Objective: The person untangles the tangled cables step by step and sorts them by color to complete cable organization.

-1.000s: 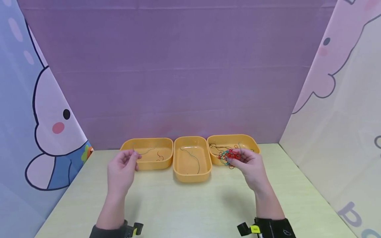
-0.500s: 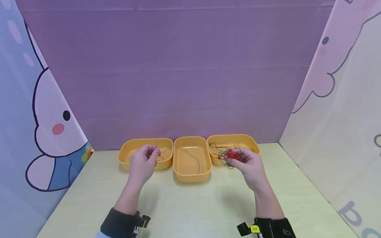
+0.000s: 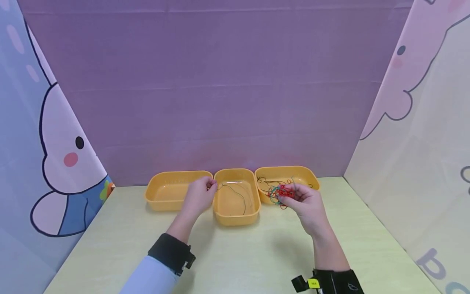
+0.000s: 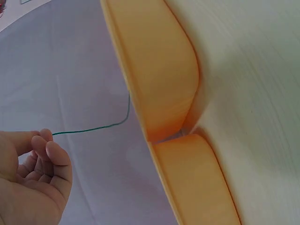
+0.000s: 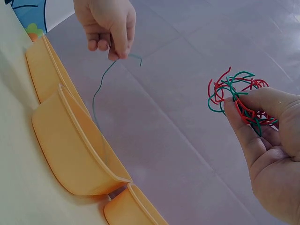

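Note:
My left hand [image 3: 200, 194] pinches the end of a thin green string [image 4: 93, 128] between thumb and fingertips. It is above the join of the left tray [image 3: 161, 202] and the middle tray [image 3: 236, 221], and the string hangs in a curve toward the middle tray. A similar thin strand [image 3: 240, 195] lies along that tray's bottom. Over the near edge of the right tray [image 3: 299, 173], my right hand [image 3: 310, 208] pinches a tangled bunch of red and green strings [image 5: 243, 103]. Its loose loops stick out around the fingertips.
Dark strands [image 3: 269, 180] lie in the right tray behind the bunch. The three yellow trays stand side by side at the back of the pale table [image 3: 249, 261], close to the purple backdrop [image 3: 235, 102]. Printed cloth panels [image 3: 66, 159] flank the table.
My left hand has moved right, from over the left tray's left end to beside the middle tray, carrying the green string and covering the red strand seen earlier. The right hand stays in place.

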